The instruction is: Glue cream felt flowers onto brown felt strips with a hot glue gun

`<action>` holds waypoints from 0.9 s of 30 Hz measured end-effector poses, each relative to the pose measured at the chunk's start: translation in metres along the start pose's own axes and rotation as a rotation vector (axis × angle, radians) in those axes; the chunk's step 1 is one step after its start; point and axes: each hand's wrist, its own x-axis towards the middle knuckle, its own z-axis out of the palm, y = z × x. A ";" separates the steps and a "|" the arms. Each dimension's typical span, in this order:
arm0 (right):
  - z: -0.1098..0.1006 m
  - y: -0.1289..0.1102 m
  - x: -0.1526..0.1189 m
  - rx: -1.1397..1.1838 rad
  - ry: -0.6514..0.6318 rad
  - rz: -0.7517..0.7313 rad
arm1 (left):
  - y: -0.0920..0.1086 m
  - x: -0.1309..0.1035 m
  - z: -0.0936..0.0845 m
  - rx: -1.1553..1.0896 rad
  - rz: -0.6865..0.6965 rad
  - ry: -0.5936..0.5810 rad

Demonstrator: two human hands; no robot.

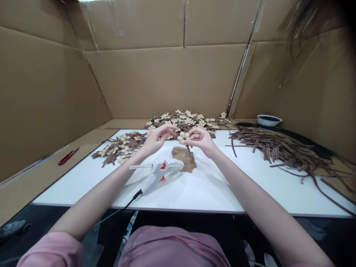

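Observation:
Between my hands is a cream flower cutout [183, 137] with a brown strip hanging below it. My right hand [201, 140] pinches the flower at its right side. My left hand [160, 138] is just left of it, fingers apart and curved toward the flower, with nothing visible in them. Nearer to me, a white hot glue gun [160, 171] with an orange trigger rests on the white board, its nozzle to the right. Behind the nozzle lies a brown scrap [187, 158] with glue spots on it, under the hanging strip.
Heaped flower pieces [186, 118] lie at the back, and a smaller flower pile [122, 148] at left. Many brown strips [278, 146] spread on the right, beside a white bowl [269, 120] with dark contents. A red cutter [68, 156] sits far left. Cardboard walls [167, 81] surround the white board [217, 196].

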 end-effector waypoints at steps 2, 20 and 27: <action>0.000 0.002 0.000 -0.021 -0.017 0.021 | -0.003 -0.001 0.004 -0.063 0.011 -0.055; 0.007 0.006 -0.003 -0.086 -0.142 0.071 | -0.009 -0.006 0.021 -0.133 -0.061 -0.138; 0.008 0.003 -0.004 -0.006 -0.229 0.064 | -0.010 -0.007 0.020 -0.396 -0.149 -0.132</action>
